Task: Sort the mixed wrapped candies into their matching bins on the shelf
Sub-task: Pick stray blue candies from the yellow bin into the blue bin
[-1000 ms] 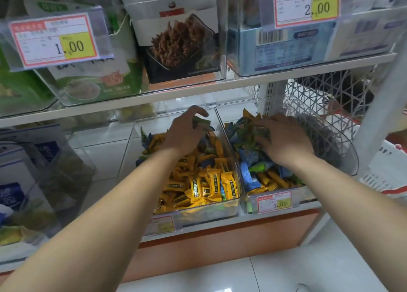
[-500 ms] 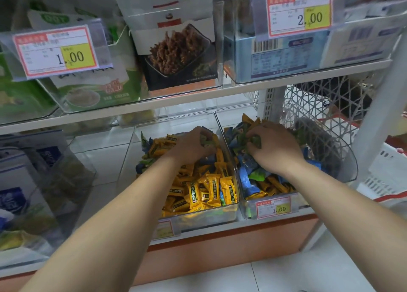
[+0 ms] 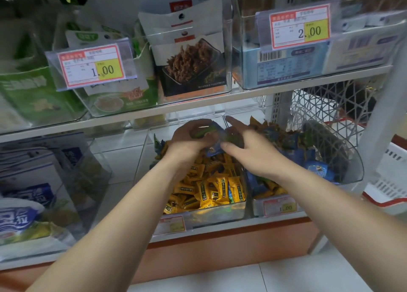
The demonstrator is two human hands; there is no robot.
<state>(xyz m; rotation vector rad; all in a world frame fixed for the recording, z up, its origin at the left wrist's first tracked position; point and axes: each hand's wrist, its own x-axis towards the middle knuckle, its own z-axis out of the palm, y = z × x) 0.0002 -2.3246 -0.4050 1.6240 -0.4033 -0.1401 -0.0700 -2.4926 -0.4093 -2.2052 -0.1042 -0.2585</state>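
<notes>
1. Curling round a small bunch of wrapped candies (image 3: 206, 131), green and blue ones, the fingers (image 3: 198, 124) of the left hand (image 3: 189, 140) cup them against the palm, probably so that several picked pieces can be carried at once.
2. The right hand (image 3: 251, 153) meets that bunch from the other side. Its fingers lie mostly straight and its thumb (image 3: 228, 147) touches a blue wrapper. Whether it truly pinches a piece or only steadies the bunch I cannot tell.
3. Both hands sit over the divide between two clear bins, which suits handing pieces across.
4. Below the left hand, the left bin (image 3: 218, 213) holds mostly yellow candies (image 3: 211, 188), with a few blue and green strays near the back and front.
5. Just beside it, the right bin (image 3: 349, 159) holds a mixed heap (image 3: 286, 137) of blue, green and yellow wrappers, behind a price tag (image 3: 279, 207).
6. Judging from this, the sorting is mid-way: the off-colour pieces are being gathered out of the yellow bin, and yellow ones remain in the right bin.
7. Both bins stand on the lower shelf (image 3: 220, 229), touching side by side.
</notes>
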